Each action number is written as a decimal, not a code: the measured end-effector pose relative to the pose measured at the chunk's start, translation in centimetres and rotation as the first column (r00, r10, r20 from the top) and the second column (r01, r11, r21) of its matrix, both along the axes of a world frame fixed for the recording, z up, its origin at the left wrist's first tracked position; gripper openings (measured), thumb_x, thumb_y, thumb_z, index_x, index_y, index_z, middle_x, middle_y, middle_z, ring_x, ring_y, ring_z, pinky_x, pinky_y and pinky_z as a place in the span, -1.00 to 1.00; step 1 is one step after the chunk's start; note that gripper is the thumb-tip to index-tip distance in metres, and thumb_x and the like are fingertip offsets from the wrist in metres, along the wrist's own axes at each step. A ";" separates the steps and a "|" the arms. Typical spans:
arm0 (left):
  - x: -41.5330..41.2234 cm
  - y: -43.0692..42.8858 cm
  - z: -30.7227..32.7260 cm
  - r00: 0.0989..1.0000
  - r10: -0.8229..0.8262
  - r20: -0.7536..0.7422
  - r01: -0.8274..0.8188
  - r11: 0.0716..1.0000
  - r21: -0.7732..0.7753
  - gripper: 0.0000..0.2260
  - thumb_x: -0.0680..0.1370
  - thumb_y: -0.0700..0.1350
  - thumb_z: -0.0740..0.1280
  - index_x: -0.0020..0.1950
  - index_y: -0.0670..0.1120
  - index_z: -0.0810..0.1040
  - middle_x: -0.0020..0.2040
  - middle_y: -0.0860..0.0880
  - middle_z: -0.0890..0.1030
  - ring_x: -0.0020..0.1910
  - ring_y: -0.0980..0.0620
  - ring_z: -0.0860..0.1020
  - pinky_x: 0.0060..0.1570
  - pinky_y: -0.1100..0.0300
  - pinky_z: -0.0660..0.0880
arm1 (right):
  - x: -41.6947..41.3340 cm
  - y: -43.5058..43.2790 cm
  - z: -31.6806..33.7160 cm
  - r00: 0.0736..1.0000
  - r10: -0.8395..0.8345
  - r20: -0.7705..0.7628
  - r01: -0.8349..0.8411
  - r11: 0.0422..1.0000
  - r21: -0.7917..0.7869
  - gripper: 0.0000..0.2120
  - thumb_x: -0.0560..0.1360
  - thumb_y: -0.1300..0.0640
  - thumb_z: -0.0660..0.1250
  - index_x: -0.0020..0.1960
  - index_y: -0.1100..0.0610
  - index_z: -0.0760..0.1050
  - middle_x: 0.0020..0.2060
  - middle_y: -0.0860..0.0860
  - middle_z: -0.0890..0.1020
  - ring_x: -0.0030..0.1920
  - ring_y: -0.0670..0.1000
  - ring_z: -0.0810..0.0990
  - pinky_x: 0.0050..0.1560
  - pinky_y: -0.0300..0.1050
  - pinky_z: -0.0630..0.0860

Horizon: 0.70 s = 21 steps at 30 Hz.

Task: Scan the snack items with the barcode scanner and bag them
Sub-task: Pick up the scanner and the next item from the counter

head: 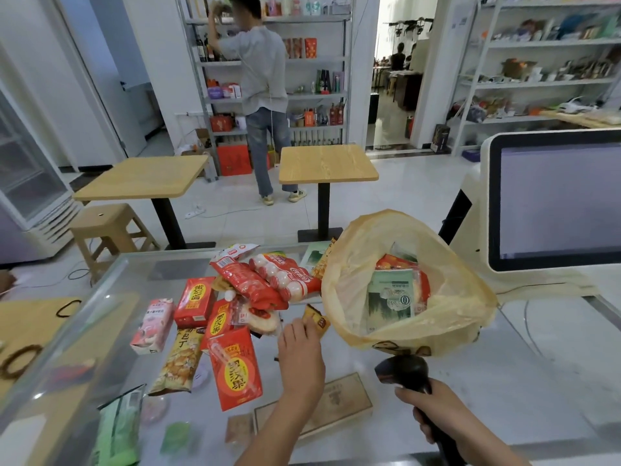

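Packet (317,319) and bag (470,290) sit almost edge to edge, and the coming move depends on that. The left hand (299,348) pinches the small yellow packet at its near end, with the fingers curled over it. The packet's long axis slants up and away from the hand. Its right corner lies just beside the near-left rim of the bag, though whether it touches the plastic cannot be told.

The bag stands on the tabletop (521,375) with its mouth gaping toward the person, and several packs are already inside. From the left hand, the opening lies to the right and a little farther off.

The right hand (433,408) is wrapped around the handle of the scanner (403,371). The scanner's dark head sits below the bag's near rim, to the right of the packet and closer to the person. It points away from the person, toward the bag rather than at the packet.

Whether this packet has been read cannot be told. If it has not, the packet probably needs to swing right and down in front of the scanner head. If it has, a short carry to the right over the rim should drop it in.

More snacks (235,364) wait in a heap to the left of the left hand, nearer that hand than the right.
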<state>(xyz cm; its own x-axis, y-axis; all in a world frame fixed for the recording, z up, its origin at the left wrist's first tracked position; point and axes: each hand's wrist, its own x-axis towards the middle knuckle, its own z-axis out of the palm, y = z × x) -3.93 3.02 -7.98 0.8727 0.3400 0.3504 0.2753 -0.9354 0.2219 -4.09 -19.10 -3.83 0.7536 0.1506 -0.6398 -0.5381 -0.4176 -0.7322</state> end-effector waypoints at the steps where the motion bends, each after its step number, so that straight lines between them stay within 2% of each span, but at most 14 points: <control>1: -0.5 -0.3 -0.1 0.999 -0.038 -0.014 0.037 0.998 -0.044 -0.43 0.04 -0.42 0.47 0.04 -0.20 0.57 -0.22 -0.10 0.46 -0.25 -0.09 0.42 -0.33 0.11 0.39 | -0.1 0.1 0.0 1.000 0.001 -0.004 -0.001 1.000 0.009 -0.78 0.50 0.18 0.39 0.05 0.31 0.48 -0.55 0.08 0.43 -0.59 0.02 0.37 -0.56 -0.21 0.29; 3: -1.7 -0.6 0.4 0.995 -0.088 -0.055 0.078 0.984 -0.160 -0.42 0.08 -0.37 0.52 0.09 -0.14 0.57 -0.20 -0.05 0.49 -0.25 -0.06 0.47 -0.47 0.20 0.30 | -0.2 0.4 0.0 1.000 0.012 -0.005 -0.011 0.999 0.032 -0.81 0.51 0.17 0.38 0.00 0.27 0.46 -0.54 0.08 0.41 -0.58 0.02 0.35 -0.54 -0.21 0.28; 4: -2.3 -0.7 0.9 0.993 -0.097 -0.059 0.081 0.970 -0.231 -0.43 0.16 -0.32 0.53 0.15 -0.11 0.55 -0.16 -0.04 0.51 -0.21 -0.05 0.50 -0.47 0.20 0.31 | -0.3 0.5 0.0 1.000 0.023 -0.002 -0.023 0.999 0.042 -0.81 0.51 0.17 0.38 0.00 0.27 0.46 -0.54 0.08 0.41 -0.57 0.02 0.35 -0.53 -0.21 0.28; 6: -3.2 -0.8 1.9 0.996 -0.072 -0.052 0.044 0.907 -0.419 -0.53 0.45 -0.24 0.38 0.34 -0.03 0.39 -0.01 -0.02 0.55 -0.06 -0.03 0.53 -0.30 0.18 0.40 | -0.5 0.7 0.1 0.999 0.047 0.004 -0.047 0.997 0.059 -0.80 0.51 0.15 0.38 0.02 0.27 0.47 -0.53 0.08 0.42 -0.57 0.02 0.36 -0.52 -0.20 0.29; 7: -3.4 -0.4 2.5 0.994 -0.075 -0.078 0.014 0.806 -0.592 -0.61 0.55 -0.22 0.26 0.37 -0.01 0.35 -0.01 -0.01 0.56 -0.04 0.00 0.54 -0.23 0.16 0.42 | -0.6 0.9 0.2 0.998 0.059 0.003 -0.059 0.996 0.064 -0.79 0.51 0.14 0.39 0.02 0.27 0.47 -0.53 0.08 0.42 -0.56 0.02 0.37 -0.52 -0.20 0.29; 8: -3.5 0.3 2.9 0.992 -0.082 -0.098 -0.019 0.667 -0.745 -0.68 0.59 -0.22 0.18 0.33 -0.02 0.38 -0.06 0.01 0.58 -0.08 0.02 0.55 -0.19 0.15 0.45 | -0.6 1.0 0.3 0.998 0.070 0.000 -0.070 0.995 0.068 -0.77 0.50 0.13 0.39 0.03 0.27 0.47 -0.53 0.09 0.43 -0.56 0.03 0.38 -0.52 -0.19 0.30; 9: -3.8 0.9 3.1 0.989 -0.093 -0.119 -0.049 0.551 -0.833 -0.72 0.60 -0.23 0.15 0.29 -0.06 0.43 -0.09 0.01 0.58 -0.12 0.05 0.56 -0.15 0.16 0.48 | -0.7 1.1 0.4 0.997 0.082 -0.005 -0.081 0.994 0.071 -0.75 0.50 0.11 0.40 0.04 0.27 0.47 -0.52 0.09 0.44 -0.56 0.03 0.39 -0.51 -0.19 0.31; 10: -4.2 1.4 3.2 0.984 -0.107 -0.141 -0.064 0.523 -0.850 -0.73 0.61 -0.23 0.14 0.27 -0.08 0.48 -0.08 0.00 0.60 -0.12 0.07 0.57 -0.10 0.18 0.49 | -0.7 1.2 0.6 0.996 0.092 -0.009 -0.091 0.993 0.076 -0.73 0.49 0.10 0.41 0.04 0.27 0.47 -0.52 0.09 0.44 -0.55 0.03 0.39 -0.51 -0.19 0.32; 11: -4.5 1.8 3.0 0.978 -0.125 -0.166 -0.056 0.613 -0.788 -0.74 0.62 -0.21 0.14 0.26 -0.07 0.50 -0.01 -0.02 0.61 -0.06 0.06 0.57 -0.03 0.18 0.49 | -0.8 1.4 0.7 0.995 0.102 -0.014 -0.100 0.991 0.085 -0.72 0.49 0.08 0.41 0.03 0.27 0.47 -0.51 0.09 0.44 -0.55 0.03 0.39 -0.50 -0.18 0.33; 13: -5.0 2.3 2.3 0.983 -0.075 -0.169 -0.030 0.838 -0.546 -0.72 0.65 -0.10 0.11 0.32 -0.04 0.46 0.19 -0.02 0.56 0.15 0.05 0.50 0.12 0.21 0.44 | -1.0 1.8 1.1 0.993 0.119 -0.025 -0.115 0.988 0.107 -0.70 0.49 0.04 0.41 0.02 0.27 0.47 -0.50 0.10 0.44 -0.53 0.04 0.40 -0.48 -0.17 0.34; 14: -5.5 2.1 2.5 0.991 -0.058 -0.118 -0.002 0.890 -0.456 -0.70 0.65 -0.06 0.10 0.36 -0.02 0.41 0.26 0.01 0.50 0.22 0.06 0.45 0.16 0.22 0.40 | -1.0 2.0 1.3 0.992 0.123 -0.032 -0.118 0.986 0.117 -0.68 0.49 0.01 0.41 -0.01 0.28 0.47 -0.50 0.11 0.44 -0.53 0.05 0.41 -0.47 -0.17 0.36; 16: -6.3 1.4 2.8 0.989 -0.142 -0.034 0.114 0.895 -0.430 -0.62 0.63 0.07 0.08 0.43 0.03 0.29 0.31 0.07 0.41 0.26 0.10 0.39 0.16 0.25 0.39 | -1.2 2.5 1.9 0.991 0.127 -0.044 -0.120 0.984 0.135 -0.64 0.49 -0.04 0.39 -0.06 0.27 0.45 -0.50 0.10 0.45 -0.53 0.05 0.42 -0.48 -0.17 0.38; 18: -7.2 0.3 3.1 0.943 -0.294 -0.158 0.228 0.913 -0.338 -0.46 0.55 0.27 0.01 0.48 0.11 0.16 0.29 0.08 0.35 0.20 0.12 0.39 0.06 0.25 0.41 | -1.2 2.8 2.3 0.991 0.125 -0.053 -0.116 0.982 0.149 -0.62 0.48 -0.10 0.37 -0.10 0.24 0.43 -0.51 0.07 0.43 -0.54 0.03 0.38 -0.49 -0.18 0.34; 21: -8.2 -1.0 2.6 0.874 -0.337 -0.350 0.278 0.937 -0.210 -0.46 0.58 0.26 -0.01 0.53 0.15 -0.01 0.20 -0.02 0.40 0.08 0.00 0.50 -0.16 0.17 0.39 | -1.3 3.0 2.7 0.989 0.138 -0.050 -0.129 0.980 0.149 -0.61 0.48 -0.14 0.36 -0.10 0.22 0.46 -0.51 0.05 0.40 -0.55 0.00 0.34 -0.51 -0.19 0.29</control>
<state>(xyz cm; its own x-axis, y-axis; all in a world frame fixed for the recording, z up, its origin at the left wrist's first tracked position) -12.12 2.01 -5.42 0.9969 0.0545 -0.0573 0.0694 -0.9507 0.3023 -5.38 -16.05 -1.14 0.6813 0.3417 -0.6474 -0.5293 -0.3809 -0.7581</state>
